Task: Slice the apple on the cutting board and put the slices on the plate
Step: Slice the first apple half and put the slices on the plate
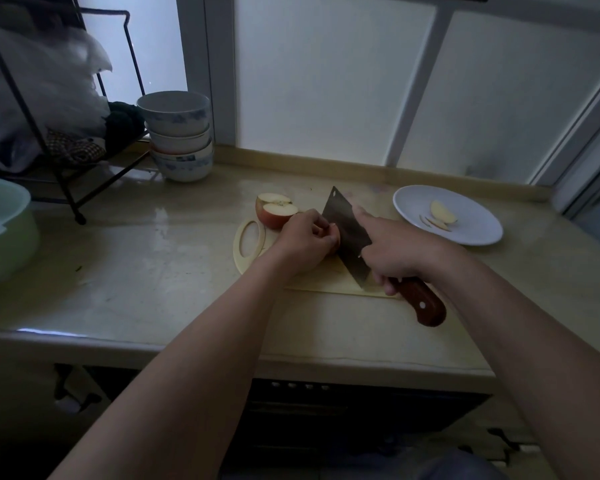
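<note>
1. The person's left hand [305, 242] is curling its fingers down over an apple piece on the cutting board [246, 263], with the knuckles lying against the flat of the cleaver [347, 233]. The piece is hiding almost wholly under the fingers, so its size cannot be told.
2. The right hand [392, 252] is wrapping around the cleaver where the wooden handle [421, 304] meets the blade, and the forefinger is stretching forward along the blade's top. The edge is pointing down at the board, just beside the left fingertips.
3. The other apple half [276, 211] is sitting cut face up at the board's far end, just beyond the left hand.
4. A few slices [442, 214] are lying on the white plate [478, 233], which is standing on the counter to the right of the board, so the task is looking partly done.
5. The apple is probably behaving as firm, crisp and light, with a wet cut face that slides and a rounded skin side that rocks. It is likely sitting steadiest flat face down, pinned from above with the fingertips tucked back from the edge.
6. The cleaver is looking heavy enough to do the cutting by its own weight. Thin slices are likely snapping easily, so lifting them by their skin edges seems wise.
</note>
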Demonstrator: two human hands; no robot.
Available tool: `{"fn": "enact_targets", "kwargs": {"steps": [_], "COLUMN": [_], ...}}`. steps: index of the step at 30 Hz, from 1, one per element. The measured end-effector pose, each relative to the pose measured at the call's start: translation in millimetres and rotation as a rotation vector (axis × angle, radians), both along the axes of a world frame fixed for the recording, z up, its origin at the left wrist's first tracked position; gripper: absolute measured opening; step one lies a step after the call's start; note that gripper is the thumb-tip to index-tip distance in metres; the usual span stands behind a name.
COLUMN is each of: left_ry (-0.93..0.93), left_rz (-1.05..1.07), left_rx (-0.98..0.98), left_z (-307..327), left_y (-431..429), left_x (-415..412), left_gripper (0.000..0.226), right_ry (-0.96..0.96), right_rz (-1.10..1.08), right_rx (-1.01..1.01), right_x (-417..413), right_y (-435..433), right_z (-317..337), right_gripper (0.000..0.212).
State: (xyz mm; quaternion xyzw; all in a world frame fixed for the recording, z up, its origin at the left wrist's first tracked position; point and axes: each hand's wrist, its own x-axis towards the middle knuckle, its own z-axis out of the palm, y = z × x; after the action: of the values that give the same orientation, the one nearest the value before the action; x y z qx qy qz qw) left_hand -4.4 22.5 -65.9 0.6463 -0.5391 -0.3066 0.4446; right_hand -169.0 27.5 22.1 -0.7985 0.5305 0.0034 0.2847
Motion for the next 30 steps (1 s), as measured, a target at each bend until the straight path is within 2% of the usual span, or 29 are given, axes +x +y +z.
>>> {"fn": "enact_targets", "kwargs": {"steps": [4,11,18,30], "left_ry": [-0.006,-0.039,-0.030,-0.019], "left_rz": [-0.003,-0.021,0.005,-0.011], "left_rx": [0.012,0.051,0.061,0.061], "left_z": [1.7,5.1,5.7,5.7], "left_y": [2.1,4.2,3.8,4.8], "left_x": [-0.4,1.6,-0.7,1.1], "left_gripper": [0.017,0.023,0.026,0.015], "right_ry": [-0.064,-0.253,-0.280,-0.228], "right_rz": [-0.032,-0.103,-0.083,-0.056], "right_rx": [-0.016,-0.235,-0.298,-0.312], "right_x": [-10.9,-8.6,-2.2,1.4], "right_y": [11.2,8.3,8.2,10.9], "right_z": [-1.9,-12.8,-20.1,-21.9], "right_gripper": [0.092,0.086,0.082,0.081]}}
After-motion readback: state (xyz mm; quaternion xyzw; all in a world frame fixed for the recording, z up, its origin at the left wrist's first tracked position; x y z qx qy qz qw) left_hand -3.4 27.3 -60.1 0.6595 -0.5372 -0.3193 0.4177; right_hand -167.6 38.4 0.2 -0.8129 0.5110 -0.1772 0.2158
